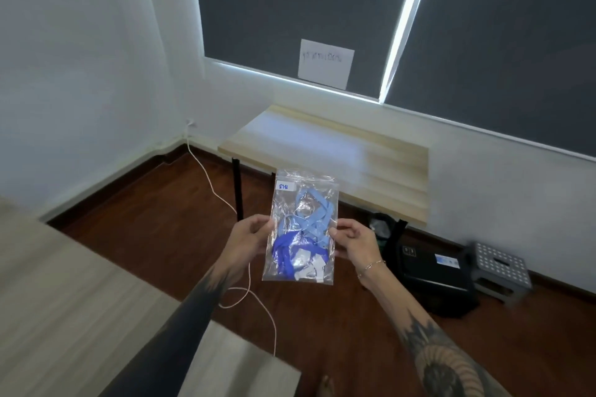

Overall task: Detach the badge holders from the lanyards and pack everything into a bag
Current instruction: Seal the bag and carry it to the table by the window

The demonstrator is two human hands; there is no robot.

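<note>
we hold a clear plastic bag [301, 229] up in the air between our two hands, out in front of us and above the floor. our left hand [250, 237] pinches the bag's left edge about halfway down, thumb in front and fingers behind the plastic. our right hand [353, 240] pinches the right edge at much the same height, fingers curled in on the plastic; a thin bracelet [371, 266] sits on that wrist. the bag hangs upright, its sealed top edge pointing away from us and its bottom edge below our hands.

inside the bag we see light blue lanyards [314, 211] tangled in the upper and middle part, a darker blue lanyard [285, 251] bunched low on the left, and clear badge holders [309, 264] near the bottom. a small white label [283, 186] with blue writing sits at the bag's top left corner.

beyond the bag stands a light wooden table [338, 155] against the wall, under dark window blinds [290, 10] with a sheet of paper [325, 63] stuck on them. a white cable [213, 184] trails across the dark wood floor [145, 229]. to the right, near the wall, sit a black box [432, 274] and a grey perforated stool [501, 267].
</note>
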